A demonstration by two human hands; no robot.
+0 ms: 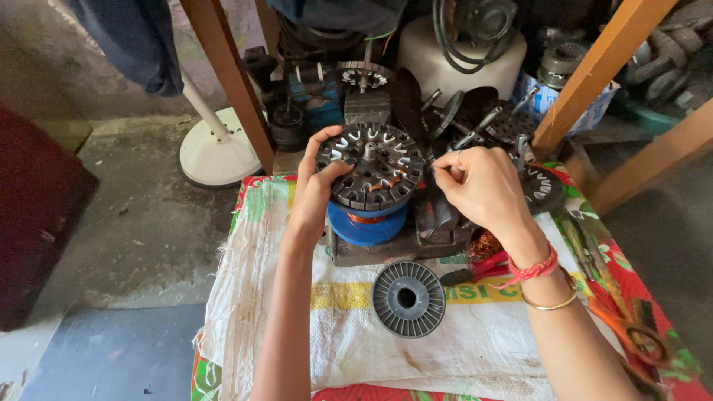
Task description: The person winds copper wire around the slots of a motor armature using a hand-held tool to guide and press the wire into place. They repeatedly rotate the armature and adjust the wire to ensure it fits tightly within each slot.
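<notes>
Two hands on winding step: left hand (316, 186) fingers grip slotted motor core (373, 166), right hand (479, 186) fingers pinch thin wire; next likely threading a slot carefully.

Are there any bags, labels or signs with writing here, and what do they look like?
Woven sack: spread flat under the left hand and right hand, white, yellow printed band, red and green edges.
Printed container: upper right behind the wooden beam, white with blue print.
No signs or screens.
</notes>
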